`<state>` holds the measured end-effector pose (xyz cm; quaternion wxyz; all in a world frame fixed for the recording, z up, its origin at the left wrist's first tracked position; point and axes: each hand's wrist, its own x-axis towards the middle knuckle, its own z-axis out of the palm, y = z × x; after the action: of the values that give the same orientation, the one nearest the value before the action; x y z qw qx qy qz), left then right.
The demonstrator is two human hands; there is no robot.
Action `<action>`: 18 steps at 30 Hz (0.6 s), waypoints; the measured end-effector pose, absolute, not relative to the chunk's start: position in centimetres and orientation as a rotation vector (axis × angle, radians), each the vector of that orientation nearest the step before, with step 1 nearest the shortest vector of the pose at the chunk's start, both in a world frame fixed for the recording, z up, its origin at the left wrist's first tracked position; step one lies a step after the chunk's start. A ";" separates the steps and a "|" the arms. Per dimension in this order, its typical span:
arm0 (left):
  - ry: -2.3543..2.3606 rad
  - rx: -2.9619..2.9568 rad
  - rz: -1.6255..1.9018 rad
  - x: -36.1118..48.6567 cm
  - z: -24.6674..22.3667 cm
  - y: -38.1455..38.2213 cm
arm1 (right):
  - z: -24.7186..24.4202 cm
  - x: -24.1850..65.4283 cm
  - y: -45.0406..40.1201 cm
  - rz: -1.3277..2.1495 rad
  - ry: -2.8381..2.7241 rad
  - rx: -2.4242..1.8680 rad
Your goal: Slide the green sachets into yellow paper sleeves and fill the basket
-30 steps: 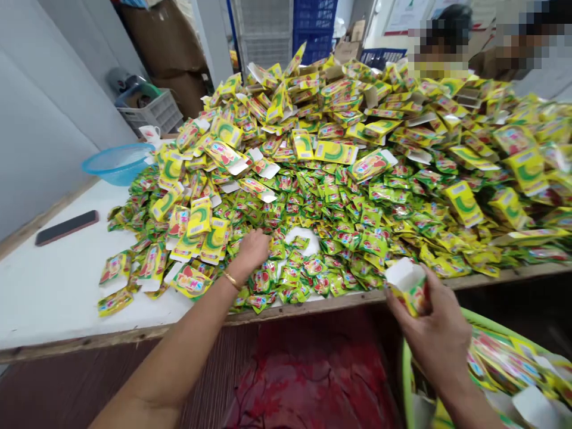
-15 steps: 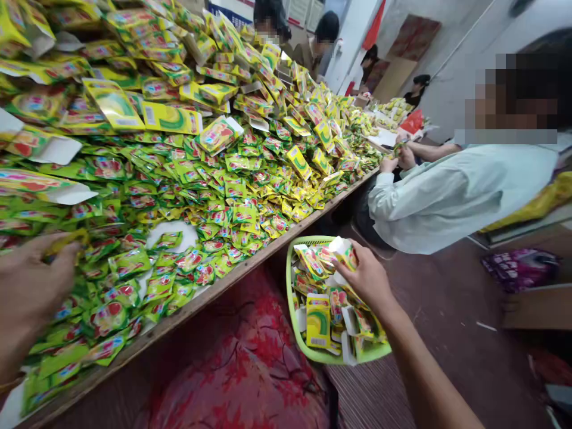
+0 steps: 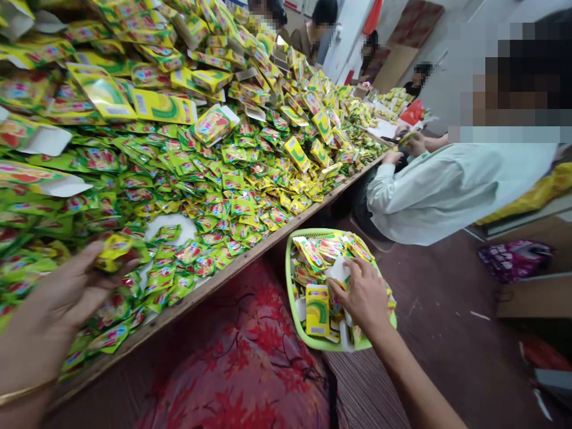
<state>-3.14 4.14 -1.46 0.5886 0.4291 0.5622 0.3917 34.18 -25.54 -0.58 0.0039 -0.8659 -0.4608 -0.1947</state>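
The left hand (image 3: 62,313), with a thin gold-coloured bangle at its wrist, pinched 1 small, glossy yellow sachet with red and green print (image 3: 114,252) between thumb and fingers, above the near part of the heap on the white, wood-edged tabletop (image 3: 186,229). The right hand (image 3: 366,293) reached into a light-green plastic basket with rounded corners (image 3: 322,344), its thumb and fingers curved around a thin cardboard box with a white flap (image 3: 338,270); whether they gripped it or had let go, I could not tell. The basket stood beside the tabletop's edge, filled with printed cardboard boxes lying at mixed angles, several showing white flaps. Among them, 1 flat yellow box with a green curved design (image 3: 317,311) showed its broad face near the left rim. On the tabletop, glossy green sachets with red fruit pictures (image 3: 154,164) spread around a rounded bare white patch, and a tall bank of yellow cardboard boxes (image 3: 214,77) rose behind them, some with open ends. Farther along, a co-worker in a pale mint shirt (image 3: 438,190) sat at the edge, both hands in front near a bright red plastic bag (image 3: 412,112).
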 end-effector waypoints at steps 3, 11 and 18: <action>1.211 0.757 0.869 -0.9 0.9 1.8 | 0.0 33.6 -25.3 -0.716 -1.474 -2.600; 0.922 0.771 0.984 1.5 1.1 -0.6 | 1.9 27.1 -15.4 -0.109 -1.512 -1.735; 1.113 1.414 0.901 1.7 1.9 -3.1 | -0.5 15.6 -6.5 1.132 -1.289 -1.346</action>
<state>1.65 -3.10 1.88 0.5353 0.5935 0.4671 0.3781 15.62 -6.50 -0.51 0.4620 -0.5475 -0.5242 0.4604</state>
